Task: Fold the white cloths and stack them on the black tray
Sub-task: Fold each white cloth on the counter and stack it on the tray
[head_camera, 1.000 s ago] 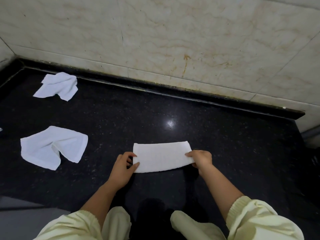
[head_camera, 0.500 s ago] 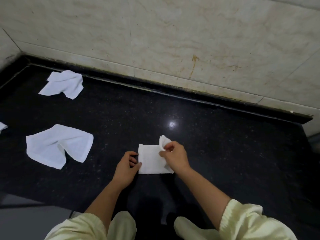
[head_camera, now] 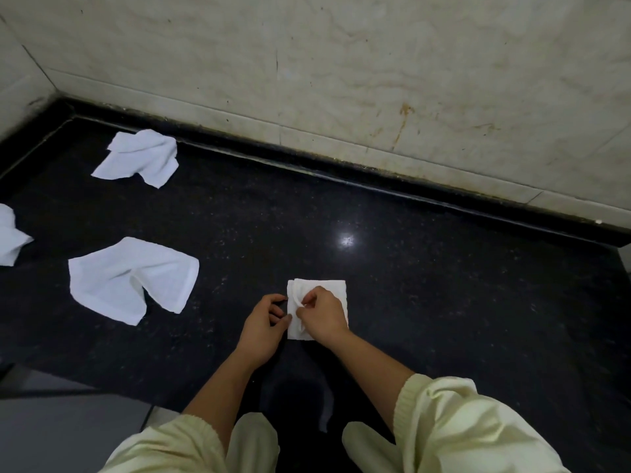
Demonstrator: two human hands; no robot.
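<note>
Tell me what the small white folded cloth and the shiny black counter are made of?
Small white folded cloth: probably soft cotton towelling, matte, creasing limply. Shiny black speckled counter: likely polished stone, perhaps granite; it mirrors a bright light spot.

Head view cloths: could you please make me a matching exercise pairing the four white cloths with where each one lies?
Things:
1. folded cloth
2. flat cloth
3. rumpled cloth
4. half-seen cloth

Places:
A. by the wall, far left
B. at the picture's left edge
C. under the right hand
D. left of the left hand

Pairs: 1-C, 2-D, 3-A, 4-B.
</note>
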